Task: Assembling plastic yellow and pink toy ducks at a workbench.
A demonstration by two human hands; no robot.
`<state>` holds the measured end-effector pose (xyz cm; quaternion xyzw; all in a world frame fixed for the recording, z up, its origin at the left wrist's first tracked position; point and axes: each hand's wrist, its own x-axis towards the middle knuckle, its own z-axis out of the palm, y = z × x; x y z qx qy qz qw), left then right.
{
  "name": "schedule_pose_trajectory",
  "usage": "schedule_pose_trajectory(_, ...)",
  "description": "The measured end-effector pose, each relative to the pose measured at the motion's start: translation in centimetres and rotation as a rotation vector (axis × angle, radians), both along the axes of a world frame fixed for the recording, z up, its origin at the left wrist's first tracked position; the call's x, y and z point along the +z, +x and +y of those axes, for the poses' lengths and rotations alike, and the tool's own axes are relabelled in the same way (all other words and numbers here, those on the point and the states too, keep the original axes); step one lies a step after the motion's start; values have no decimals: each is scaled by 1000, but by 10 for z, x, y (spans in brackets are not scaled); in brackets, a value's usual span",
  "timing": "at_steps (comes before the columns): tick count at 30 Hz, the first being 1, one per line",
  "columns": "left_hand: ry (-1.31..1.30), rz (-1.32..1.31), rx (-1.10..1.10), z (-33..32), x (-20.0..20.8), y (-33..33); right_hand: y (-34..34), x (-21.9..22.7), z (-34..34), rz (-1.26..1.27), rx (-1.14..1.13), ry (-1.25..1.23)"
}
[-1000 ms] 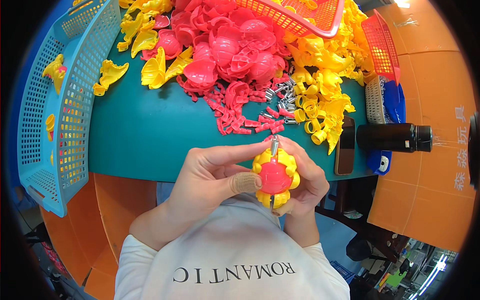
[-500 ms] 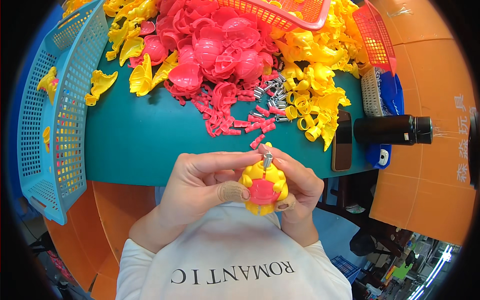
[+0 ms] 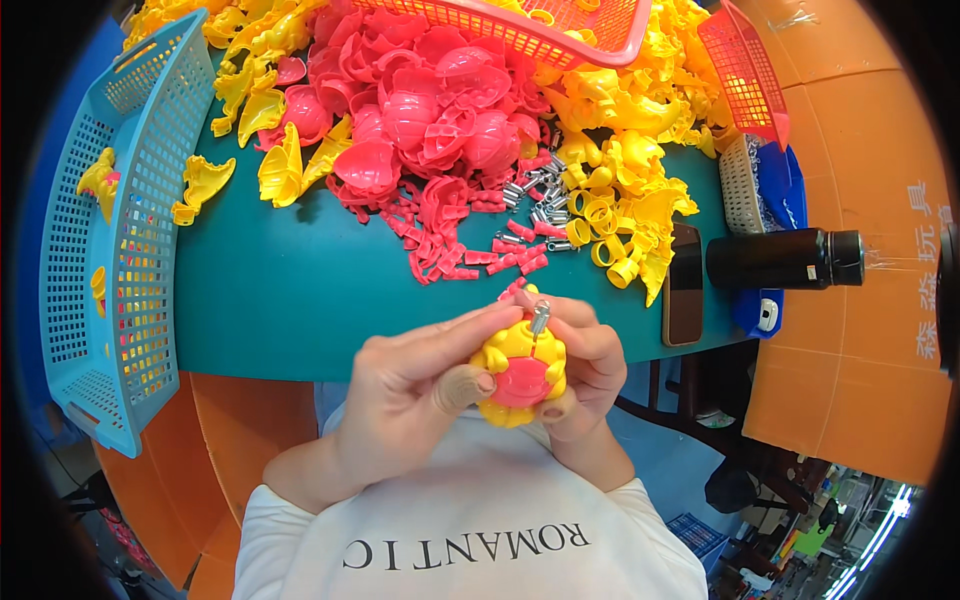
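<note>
Between my two hands, close to my chest, is a small yellow toy figure (image 3: 516, 372) with a rounded red middle. A short silver metal spring (image 3: 541, 318) sticks out at its top, where a dark gap runs between the yellow halves. My left hand (image 3: 415, 385) grips the figure from the left, its taped thumb against the red part. From the right my right hand (image 3: 585, 370) pinches it, taped thumb low and fingertips up by the spring. Just beyond the fingertips lies a small red piece (image 3: 513, 290), partly hidden.
Across the green table (image 3: 290, 300) are heaped red shells (image 3: 425, 110), yellow parts (image 3: 640, 170) and several springs (image 3: 548, 190). A blue basket (image 3: 130, 290) stands left, a red basket (image 3: 600, 50) at the far side. A phone (image 3: 683, 290) and black bottle (image 3: 780, 259) lie right.
The figure has turned and tilted slightly in my hands, and my right hand has shifted a little left. The spring at its top leans more to the right. Both hands keep their hold.
</note>
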<state>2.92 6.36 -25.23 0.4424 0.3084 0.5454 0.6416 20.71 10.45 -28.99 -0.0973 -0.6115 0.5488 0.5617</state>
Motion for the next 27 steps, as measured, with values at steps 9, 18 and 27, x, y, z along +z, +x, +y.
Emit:
schedule_pose_trajectory(9, 81, 410, 29, -1, -5, -1, 20, 26, 2, -199, 105, -352)
schedule_pose_trajectory(18, 378, 658, 235, -14, -47, -6, 16, 26, -3, -589, 43, -353)
schedule_pose_trajectory(27, 433, 886, 66, -1, -14, -8, 12, 15, -22, -761, -185, -65)
